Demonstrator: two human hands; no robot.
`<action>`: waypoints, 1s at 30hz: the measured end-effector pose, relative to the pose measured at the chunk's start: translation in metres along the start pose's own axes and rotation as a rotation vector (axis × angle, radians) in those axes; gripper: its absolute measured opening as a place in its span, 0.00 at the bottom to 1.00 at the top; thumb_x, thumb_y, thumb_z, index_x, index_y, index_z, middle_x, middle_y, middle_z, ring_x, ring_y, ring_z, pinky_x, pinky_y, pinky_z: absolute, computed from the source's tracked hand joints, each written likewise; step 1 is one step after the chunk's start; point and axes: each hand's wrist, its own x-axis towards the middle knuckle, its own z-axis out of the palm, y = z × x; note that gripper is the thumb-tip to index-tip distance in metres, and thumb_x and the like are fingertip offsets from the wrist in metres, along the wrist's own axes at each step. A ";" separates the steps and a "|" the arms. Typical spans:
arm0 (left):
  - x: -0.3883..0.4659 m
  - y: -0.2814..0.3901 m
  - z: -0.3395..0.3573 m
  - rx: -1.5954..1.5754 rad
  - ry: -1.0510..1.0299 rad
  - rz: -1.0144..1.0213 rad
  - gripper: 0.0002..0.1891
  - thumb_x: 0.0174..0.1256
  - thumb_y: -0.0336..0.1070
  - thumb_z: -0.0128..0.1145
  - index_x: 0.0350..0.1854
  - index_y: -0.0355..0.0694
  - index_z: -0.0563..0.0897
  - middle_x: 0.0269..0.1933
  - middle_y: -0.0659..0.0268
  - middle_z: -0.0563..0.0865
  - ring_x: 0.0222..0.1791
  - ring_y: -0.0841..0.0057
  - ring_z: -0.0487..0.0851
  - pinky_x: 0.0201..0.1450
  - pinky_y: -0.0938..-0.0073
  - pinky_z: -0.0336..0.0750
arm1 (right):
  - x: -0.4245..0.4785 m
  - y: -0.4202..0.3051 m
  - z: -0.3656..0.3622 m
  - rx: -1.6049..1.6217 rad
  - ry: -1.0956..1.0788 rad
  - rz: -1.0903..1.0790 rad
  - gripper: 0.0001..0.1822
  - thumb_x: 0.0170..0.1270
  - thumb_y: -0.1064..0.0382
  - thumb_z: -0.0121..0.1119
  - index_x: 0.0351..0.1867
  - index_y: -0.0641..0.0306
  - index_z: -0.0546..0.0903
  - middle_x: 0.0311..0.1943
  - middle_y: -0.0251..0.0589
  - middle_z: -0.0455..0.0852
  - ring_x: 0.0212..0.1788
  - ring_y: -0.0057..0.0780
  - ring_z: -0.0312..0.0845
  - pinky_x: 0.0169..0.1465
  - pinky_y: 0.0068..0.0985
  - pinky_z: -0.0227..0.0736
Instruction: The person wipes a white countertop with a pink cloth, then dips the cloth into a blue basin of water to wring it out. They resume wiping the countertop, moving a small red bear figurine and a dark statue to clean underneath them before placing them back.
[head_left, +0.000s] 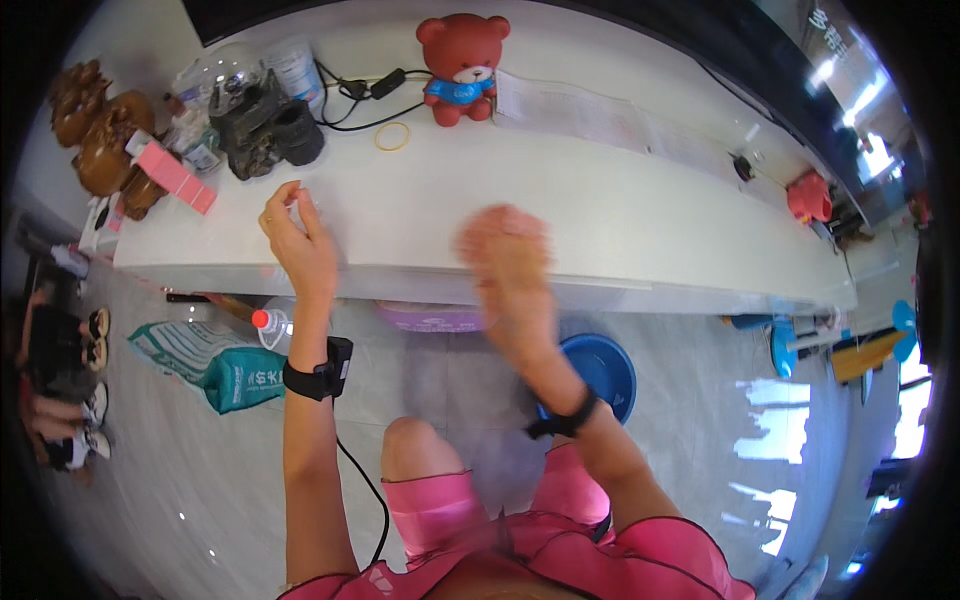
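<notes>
Blurred by motion, my right hand (514, 300) presses a pink cloth (504, 221) against or just over the white top of a long cabinet (390, 202), near its front edge. My left hand (296, 236) is at the left part of the same top, fingers loosely bent and thumb apart, with no clear object in it. Just behind it stands a dark carved wooden holder (259, 131). A red bear figurine (461, 67) in a blue shirt sits at the back, beyond the cloth. A yellow rubber band (392, 136) lies in front of a black cable.
At the left stand a brown wood carving (109, 150), a pink box (176, 176) and bottles. Papers (577, 112) lie along the back. Below are a blue bucket (626, 375), a green bag (240, 379) and a red-capped plastic bottle (274, 326). Other people's legs (64, 420) show far left.
</notes>
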 end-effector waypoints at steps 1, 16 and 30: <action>0.003 -0.010 -0.003 0.018 -0.013 0.031 0.11 0.67 0.35 0.49 0.47 0.34 0.75 0.40 0.57 0.78 0.44 0.65 0.72 0.49 0.69 0.66 | 0.015 -0.038 0.013 -0.012 0.106 -0.116 0.26 0.57 0.66 0.51 0.59 0.70 0.66 0.57 0.55 0.69 0.63 0.50 0.60 0.69 0.42 0.48; 0.027 -0.018 0.005 -0.146 -0.163 0.102 0.12 0.62 0.29 0.52 0.47 0.34 0.74 0.39 0.59 0.77 0.46 0.62 0.69 0.49 0.66 0.64 | -0.032 0.097 -0.132 -0.219 0.161 0.468 0.21 0.62 0.72 0.47 0.57 0.56 0.74 0.47 0.50 0.80 0.40 0.38 0.82 0.45 0.27 0.75; 0.020 -0.020 0.005 0.030 -0.218 0.086 0.14 0.64 0.33 0.51 0.48 0.31 0.71 0.43 0.53 0.75 0.50 0.57 0.68 0.53 0.62 0.63 | 0.068 -0.119 0.034 0.000 0.020 0.045 0.23 0.60 0.64 0.49 0.56 0.74 0.69 0.56 0.60 0.69 0.64 0.57 0.58 0.68 0.46 0.48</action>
